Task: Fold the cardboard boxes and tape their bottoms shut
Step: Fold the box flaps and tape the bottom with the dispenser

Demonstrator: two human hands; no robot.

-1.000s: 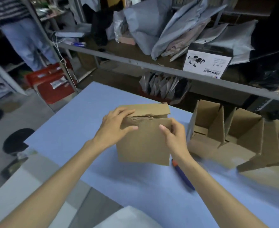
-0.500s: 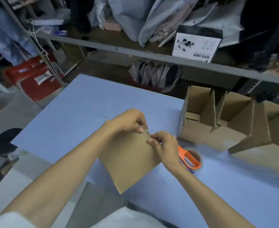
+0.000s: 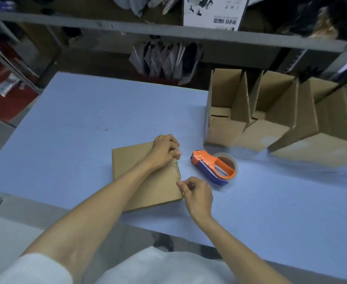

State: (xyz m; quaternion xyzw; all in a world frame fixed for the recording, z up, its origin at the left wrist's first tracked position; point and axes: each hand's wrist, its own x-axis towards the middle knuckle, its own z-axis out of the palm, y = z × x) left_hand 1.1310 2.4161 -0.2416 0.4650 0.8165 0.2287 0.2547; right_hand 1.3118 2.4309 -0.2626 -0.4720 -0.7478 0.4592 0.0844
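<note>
The flat box, held upright a second ago, now lies down on the bench near its front edge. The left hand grips its far right corner with curled fingers, and the right hand pinches the same edge closer in. The box looks unopened and untaped. The tape dispenser lies just beside it, untouched, and the folded boxes stand in a row at the right.

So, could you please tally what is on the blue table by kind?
Flat brown cardboard box: 1
Orange-and-blue tape dispenser with its roll: 1
Upright open brown cardboard boxes: 3 plainly seen; the row runs out of view
Total: at least 5
</note>
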